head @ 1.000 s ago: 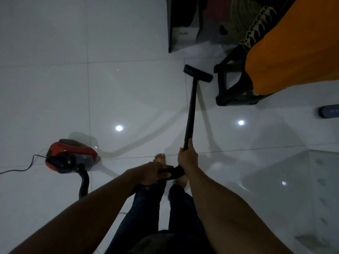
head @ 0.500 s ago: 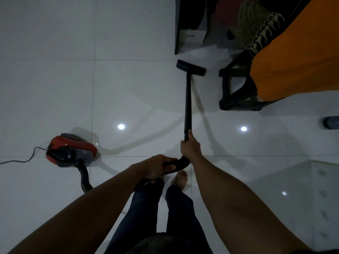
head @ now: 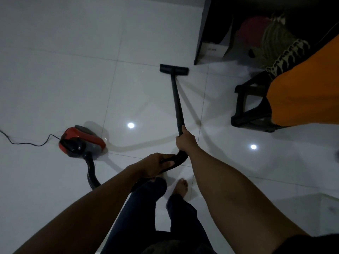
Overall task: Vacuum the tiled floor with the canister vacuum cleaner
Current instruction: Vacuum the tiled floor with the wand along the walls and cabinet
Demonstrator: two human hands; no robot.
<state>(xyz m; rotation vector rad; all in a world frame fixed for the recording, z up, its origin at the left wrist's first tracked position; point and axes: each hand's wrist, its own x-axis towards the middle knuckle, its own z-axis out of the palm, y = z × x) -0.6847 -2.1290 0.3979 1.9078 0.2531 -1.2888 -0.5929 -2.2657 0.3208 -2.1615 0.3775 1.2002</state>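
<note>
The right hand [head: 185, 141] clasped the black wand [head: 177, 101], the left hand [head: 156, 165] its curved handle [head: 180, 158] just behind, and the wand ran straight ahead to the floor head [head: 173, 70] resting on the tiled floor [head: 73, 70].

The glossy white tiled floor [head: 55, 70] is occupied by the red canister vacuum cleaner [head: 82, 142], its black floor nozzle [head: 173, 69], a power cord [head: 27, 143] and a black plastic stool [head: 253, 123].
</note>
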